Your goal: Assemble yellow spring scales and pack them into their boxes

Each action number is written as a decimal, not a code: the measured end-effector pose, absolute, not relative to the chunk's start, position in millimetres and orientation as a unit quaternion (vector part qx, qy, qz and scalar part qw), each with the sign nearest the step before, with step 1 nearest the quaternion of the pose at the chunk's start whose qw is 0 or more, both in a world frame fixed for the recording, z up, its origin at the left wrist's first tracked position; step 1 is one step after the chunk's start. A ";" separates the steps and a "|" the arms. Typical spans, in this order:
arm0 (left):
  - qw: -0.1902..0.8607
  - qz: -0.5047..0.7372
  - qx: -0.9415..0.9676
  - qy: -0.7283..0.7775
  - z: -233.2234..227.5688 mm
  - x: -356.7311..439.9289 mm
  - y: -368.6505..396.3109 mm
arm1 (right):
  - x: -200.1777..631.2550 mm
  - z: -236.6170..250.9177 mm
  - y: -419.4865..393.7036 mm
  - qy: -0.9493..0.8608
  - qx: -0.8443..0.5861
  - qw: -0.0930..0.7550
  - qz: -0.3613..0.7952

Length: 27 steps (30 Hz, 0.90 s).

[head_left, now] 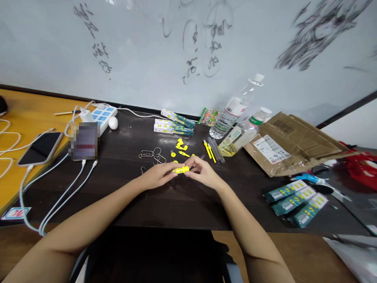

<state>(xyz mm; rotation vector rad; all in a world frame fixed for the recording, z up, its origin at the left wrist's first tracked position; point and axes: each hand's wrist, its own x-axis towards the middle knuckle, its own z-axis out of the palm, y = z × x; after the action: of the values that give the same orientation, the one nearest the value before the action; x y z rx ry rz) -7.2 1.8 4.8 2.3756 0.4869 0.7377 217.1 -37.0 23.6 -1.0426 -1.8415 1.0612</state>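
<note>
Both hands meet over the middle of the dark tabletop (176, 204). The left hand (157, 175) and the right hand (203, 171) hold a small yellow piece (181, 169) between them, just above the tabletop; the fingers of each hand are pinched on one end of it. What the piece is cannot be made out, since the fingers cover both of its ends.

Just behind the hands lie loose yellow parts (180, 147), some partly hidden by the right hand's fingers. To their left sit thin wire clips (153, 154), hard to see against the dark surface. Two yellow pens (209, 150) lie to the right, beside a clear sleeve.

Further back are flat printed packets (173, 125), a plastic bottle (235, 110) tilted over, and a torn cardboard parcel (291, 141). More packets (297, 200) lie fanned at the right. At the left are a power strip (101, 116), white cables (63, 192), a phone (41, 148) and a blurred-out patch that hides whatever is there. The right edge is smeared and unclear.
</note>
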 end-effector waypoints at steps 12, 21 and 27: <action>0.327 0.275 0.887 0.177 10.8 -8.9 -1.4 | 213.1 26.2 -41.9 -0.738 -0.377 0.393 0.398; 0.314 0.315 0.882 0.155 8.0 -7.0 -0.9 | 209.9 28.0 -42.3 -0.748 -0.378 0.397 0.374; 0.296 0.317 0.886 0.162 6.5 -6.5 -0.9 | 208.7 26.1 -42.3 -0.744 -0.384 0.399 0.374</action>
<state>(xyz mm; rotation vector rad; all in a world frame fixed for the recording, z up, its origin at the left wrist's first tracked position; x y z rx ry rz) -6.5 -0.9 6.5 2.3574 0.4298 0.8419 208.7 -42.3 26.1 -0.9709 -1.8834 0.9476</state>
